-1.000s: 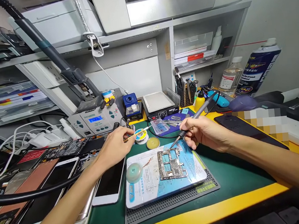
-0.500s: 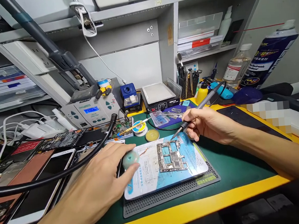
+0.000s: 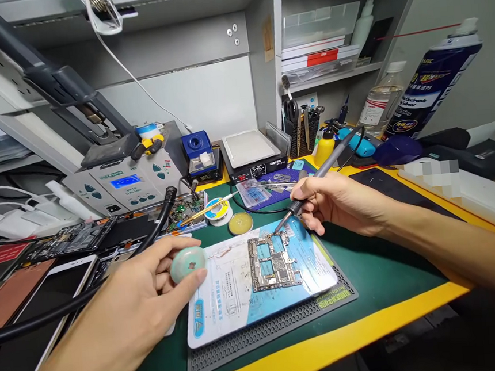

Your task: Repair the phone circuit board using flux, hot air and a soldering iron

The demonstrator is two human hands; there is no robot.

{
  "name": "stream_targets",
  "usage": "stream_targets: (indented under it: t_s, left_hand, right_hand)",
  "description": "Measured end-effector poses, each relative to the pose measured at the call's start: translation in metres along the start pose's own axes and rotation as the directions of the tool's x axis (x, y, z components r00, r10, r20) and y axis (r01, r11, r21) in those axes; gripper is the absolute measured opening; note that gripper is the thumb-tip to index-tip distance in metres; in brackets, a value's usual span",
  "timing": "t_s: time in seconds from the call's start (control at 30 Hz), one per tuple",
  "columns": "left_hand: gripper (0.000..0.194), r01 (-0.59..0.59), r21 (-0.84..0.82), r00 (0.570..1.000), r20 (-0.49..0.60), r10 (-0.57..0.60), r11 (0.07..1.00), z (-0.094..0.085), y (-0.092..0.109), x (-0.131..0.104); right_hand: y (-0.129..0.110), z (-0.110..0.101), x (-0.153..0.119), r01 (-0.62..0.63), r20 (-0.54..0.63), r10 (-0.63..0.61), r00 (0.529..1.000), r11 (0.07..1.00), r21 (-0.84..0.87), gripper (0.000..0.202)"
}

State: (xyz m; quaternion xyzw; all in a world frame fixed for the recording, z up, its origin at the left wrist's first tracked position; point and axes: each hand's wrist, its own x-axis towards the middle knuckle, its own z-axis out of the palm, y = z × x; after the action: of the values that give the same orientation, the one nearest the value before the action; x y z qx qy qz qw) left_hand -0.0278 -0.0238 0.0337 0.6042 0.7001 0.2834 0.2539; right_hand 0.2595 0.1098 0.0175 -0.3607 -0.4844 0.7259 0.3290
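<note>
My left hand (image 3: 131, 299) grips a round green desoldering wick spool (image 3: 181, 264) by its edge, thumb in front and fingers behind. The disc is tilted up, its small central hole facing me. A thin copper-coloured strand (image 3: 222, 252) shows just to its right. My right hand (image 3: 329, 204) holds a soldering iron (image 3: 330, 161) like a pen, its tip pointing down-left near the top edge of a phone logic board (image 3: 275, 262). The board lies flat on a blue and white box (image 3: 228, 314), over a grey perforated mat (image 3: 227, 354).
Behind the box are a round tin of yellowish paste (image 3: 240, 223), a solder reel (image 3: 218, 213) and tweezers (image 3: 273, 185). A hot plate (image 3: 251, 149) and soldering station (image 3: 128, 181) stand at the back. A black hose (image 3: 88, 297) crosses the left side over phones. Bottles and a spray can (image 3: 429, 86) are at right.
My left hand has drawn the spool left and tipped it up, so its face and hole now show. My right hand keeps the iron close to the board's top edge. The view has shifted slightly.
</note>
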Motion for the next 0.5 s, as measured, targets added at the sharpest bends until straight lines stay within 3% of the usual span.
stream_targets:
  t_s: [0.1,0.23,0.37,0.5]
  left_hand:
    - [0.050,0.032,-0.159,0.981,0.192,-0.001,0.987,-0.003,0.007,0.005]
    - [0.050,0.008,-0.179,0.951,0.305,0.048,0.984,0.006,0.016,0.014]
    - [0.053,-0.047,-0.069,0.962,0.265,0.063,0.997,0.021,0.018,0.021]
    - [0.045,-0.007,-0.022,0.971,0.240,0.012,1.000,0.029,0.018,0.025]
  right_hand:
    - [-0.003,-0.001,0.000,-0.046,-0.001,0.046,0.999,0.999,0.022,0.020]
    - [-0.007,-0.003,0.001,-0.074,-0.012,0.074,0.997,0.996,0.041,0.018]
    - [-0.007,-0.001,-0.001,-0.089,0.007,0.089,0.996,0.995,0.039,0.011]
    - [-0.002,0.002,-0.003,-0.082,0.063,0.081,0.995,0.997,0.016,0.013]
